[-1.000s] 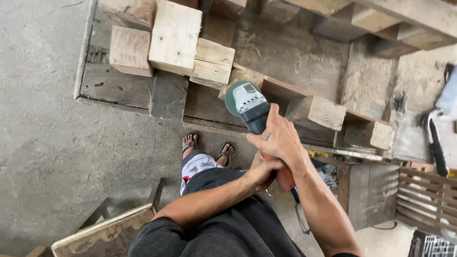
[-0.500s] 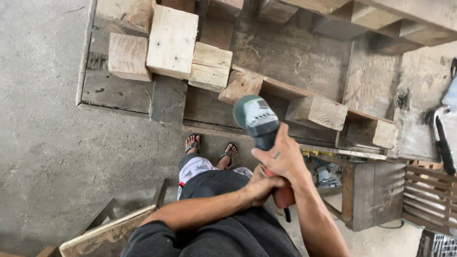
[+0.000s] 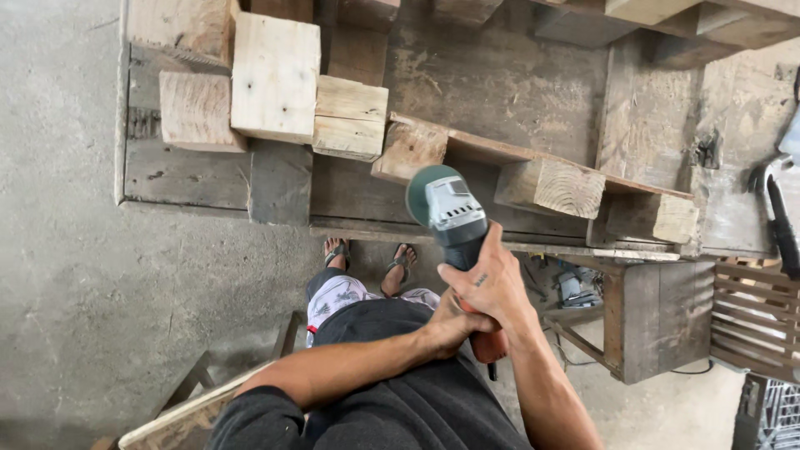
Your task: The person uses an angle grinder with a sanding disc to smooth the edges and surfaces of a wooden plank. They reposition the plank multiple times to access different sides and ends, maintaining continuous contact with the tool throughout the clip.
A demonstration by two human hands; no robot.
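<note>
Since a second ago you have drawn the angle grinder back toward your body, so its green head now hangs over the near edge of the wooden pallet rather than over the blocks farther in. Your right hand sits on top of the dark body, its fingers clenched round it just behind the grey gear housing. Your left hand comes in from the left and closes on the red rear grip under the right one, so both hands are grasping the tool and neither is free. You hold the grinder in the air, tilted with its head away from you, and it touches no wood; whether the disc is turning cannot be told. Just beyond the head lies a slanted plank with a pale wooden block to its right, and a larger pale block sits far left. Your sandalled feet stand on the concrete floor just below the pallet edge.
</note>
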